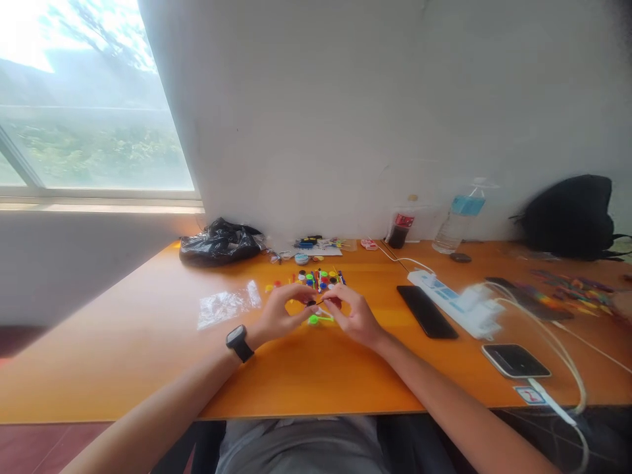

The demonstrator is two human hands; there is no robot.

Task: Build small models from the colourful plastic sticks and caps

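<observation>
My left hand [279,315], with a dark watch on its wrist, pinches a small black round piece [311,303] between thumb and forefinger. Facing it, my right hand [359,319] grips a thin dark stick [320,302] whose tip points at the black piece; whether the two touch is too small to tell. Just below my fingertips lies a bright green round piece [313,320] with a light green stick beside it. Behind my hands is a pile of small coloured round pieces and sticks [323,280], partly hidden by my fingers.
A clear plastic bag [228,305] lies left of my hands, a black plastic bag [220,242] behind it. To the right are a black phone [426,312], a white power strip [444,297] with cables, and a charging device [516,361]. Bottles stand by the wall. Another person's hand [622,303] shows at the right edge.
</observation>
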